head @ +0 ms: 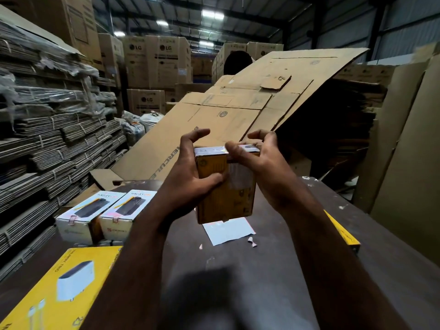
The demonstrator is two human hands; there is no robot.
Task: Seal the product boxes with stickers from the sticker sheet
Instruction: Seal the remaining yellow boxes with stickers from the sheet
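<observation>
We found the product box [228, 201] held upright in the air, clear of the table [309, 270]. The left grip [190, 177] clasped the box's left side, thumb across the front face and fingers round the far side. The right grip [264, 167] pinched the box's top edge, thumb pressing on the front of the flap and fingers curled over behind it. A small shiny patch [223, 150] sat on that edge beside the thumb; we judged it a sticker being pressed down.

Handling: we judged the box to be light printed card, stiff at its corners but liable to dent on the broad faces and fairly smooth. The sides and edges were the sound places to hold it, with pressure kept to the flap seam.

The sticker sheet [228, 231] lay flat on the table directly below the box, with paper scraps [252, 241] just to the right of the sheet.

Containers: the held box was closed, contents not visible. Two white boxes [81, 217] stood side by side below and to the left of it — both shut, each with a pinkish tab over one edge, probably a seal. A yellow carton [59, 282] lay nearer the camera on that same side, closed, contents unseen.
</observation>
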